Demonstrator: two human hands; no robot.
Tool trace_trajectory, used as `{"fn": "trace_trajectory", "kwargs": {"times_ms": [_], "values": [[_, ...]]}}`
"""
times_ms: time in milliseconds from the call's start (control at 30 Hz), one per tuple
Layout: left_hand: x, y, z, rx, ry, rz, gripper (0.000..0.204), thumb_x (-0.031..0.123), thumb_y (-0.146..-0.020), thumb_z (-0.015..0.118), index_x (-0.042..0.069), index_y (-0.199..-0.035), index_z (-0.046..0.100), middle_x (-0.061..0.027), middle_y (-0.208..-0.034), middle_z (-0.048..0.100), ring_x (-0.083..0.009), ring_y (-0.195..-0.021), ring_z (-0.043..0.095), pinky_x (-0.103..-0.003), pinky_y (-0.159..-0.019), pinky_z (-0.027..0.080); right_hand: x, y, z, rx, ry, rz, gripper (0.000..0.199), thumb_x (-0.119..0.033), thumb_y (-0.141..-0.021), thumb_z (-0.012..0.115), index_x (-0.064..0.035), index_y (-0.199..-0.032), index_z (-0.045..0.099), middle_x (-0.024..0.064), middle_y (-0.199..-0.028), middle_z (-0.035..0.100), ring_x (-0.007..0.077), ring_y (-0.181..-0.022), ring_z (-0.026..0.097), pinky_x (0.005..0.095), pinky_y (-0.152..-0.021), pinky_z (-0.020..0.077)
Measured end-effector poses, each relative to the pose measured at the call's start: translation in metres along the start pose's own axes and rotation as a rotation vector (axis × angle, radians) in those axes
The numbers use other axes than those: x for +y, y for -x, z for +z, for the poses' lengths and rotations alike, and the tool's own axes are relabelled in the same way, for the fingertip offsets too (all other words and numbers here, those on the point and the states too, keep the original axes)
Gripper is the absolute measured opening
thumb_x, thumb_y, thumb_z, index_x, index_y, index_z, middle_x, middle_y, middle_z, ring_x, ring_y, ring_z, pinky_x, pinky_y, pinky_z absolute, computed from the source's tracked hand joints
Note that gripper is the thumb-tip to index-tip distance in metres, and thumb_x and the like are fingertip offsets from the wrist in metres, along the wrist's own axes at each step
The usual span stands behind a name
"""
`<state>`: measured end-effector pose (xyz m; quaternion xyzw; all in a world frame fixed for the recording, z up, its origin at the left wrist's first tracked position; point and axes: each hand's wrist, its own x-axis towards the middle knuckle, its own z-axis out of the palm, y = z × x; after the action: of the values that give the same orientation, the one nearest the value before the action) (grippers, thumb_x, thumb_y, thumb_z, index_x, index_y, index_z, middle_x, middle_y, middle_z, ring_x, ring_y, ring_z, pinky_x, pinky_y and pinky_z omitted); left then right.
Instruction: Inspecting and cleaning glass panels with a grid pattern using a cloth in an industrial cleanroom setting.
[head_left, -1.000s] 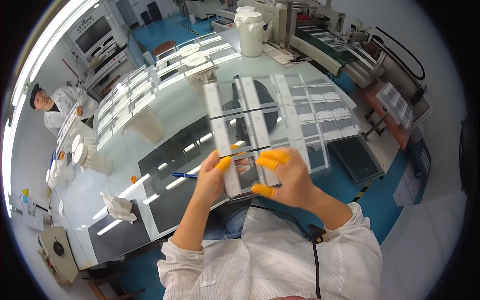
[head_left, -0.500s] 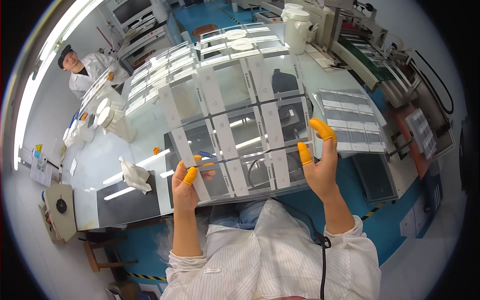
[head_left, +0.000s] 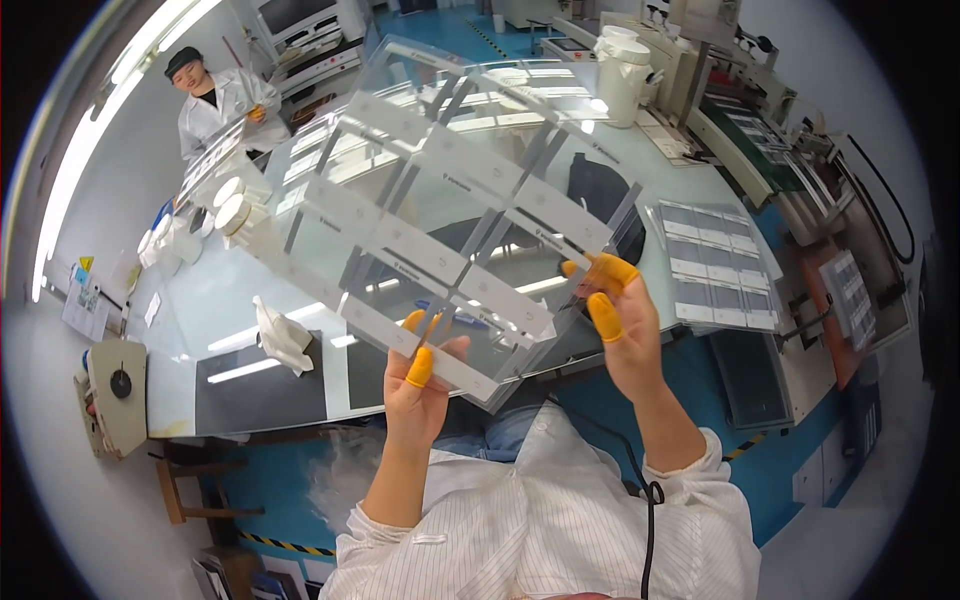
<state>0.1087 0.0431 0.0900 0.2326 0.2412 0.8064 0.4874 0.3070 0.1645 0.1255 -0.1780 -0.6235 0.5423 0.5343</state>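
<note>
Above the tabletop [head_left: 250, 300], both hands lift a clear sheet [head_left: 440, 210]: left hand [head_left: 420, 385] pinches its near edge, right hand [head_left: 620, 320] its right edge. Inspection looks midway; nothing set down yet.

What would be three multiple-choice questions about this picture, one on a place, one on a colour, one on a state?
1. Where does the white jug stand?
A. at the far side of the table
B. on the floor
C. in the person's lap

2. What colour are the finger cots?
A. blue
B. orange
C. black

3. How is the clear sheet?
A. flat on the table
B. rolled up
C. held up in the air

Answers: 1 A, the jug stands far beyond the sheet. 2 B, orange tips show on the left hand and the right hand. 3 C, both hands grip its near edge, and the table shows through it.
</note>
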Motion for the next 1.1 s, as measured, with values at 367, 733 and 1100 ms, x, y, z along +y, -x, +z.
{"fn": "trace_trajectory", "kwargs": {"times_ms": [367, 733, 1100], "values": [[0.056, 0.044, -0.027, -0.495, -0.972, -0.829, 0.023, 0.014, -0.088, 0.055, -0.005, -0.099, 0.061, -0.0122, -0.09, 0.064, -0.016, -0.081, 0.061, -0.027, -0.075, 0.048, 0.01, -0.004, 0.025, 0.06, -0.139, 0.017, 0.021, -0.011, -0.093, 0.042, 0.0015, -0.109, 0.047, 0.0151, -0.088, 0.064, 0.0121, -0.064, 0.059, 0.0223, -0.059, 0.049], [0.08, -0.031, 0.059, -0.182, -1.703, 1.032, 0.022, 0.001, -0.071, 0.068, 0.0, -0.093, 0.063, -0.0089, -0.087, 0.057, -0.0219, -0.078, 0.052, -0.03, -0.065, 0.043, 0.022, 0.026, 0.075, -0.372, -0.171, 0.219, 0.023, -0.016, -0.096, 0.04, 0.002, -0.104, 0.051, 0.0118, -0.086, 0.063, 0.0108, -0.062, 0.056, 0.021, -0.058, 0.0463], [0.051, -0.039, 0.049, -0.081, -1.928, 1.102, 0.02, 0.005, -0.061, 0.071, -0.002, -0.077, 0.062, -0.0121, -0.079, 0.056, -0.0276, -0.088, 0.051, -0.036, -0.072, 0.041, 0.027, 0.027, 0.067, -0.502, -0.069, 0.183, 0.023, -0.017, -0.096, 0.04, 0.002, -0.104, 0.051, 0.0121, -0.086, 0.063, 0.0108, -0.063, 0.061, 0.0188, -0.057, 0.0477]]}}
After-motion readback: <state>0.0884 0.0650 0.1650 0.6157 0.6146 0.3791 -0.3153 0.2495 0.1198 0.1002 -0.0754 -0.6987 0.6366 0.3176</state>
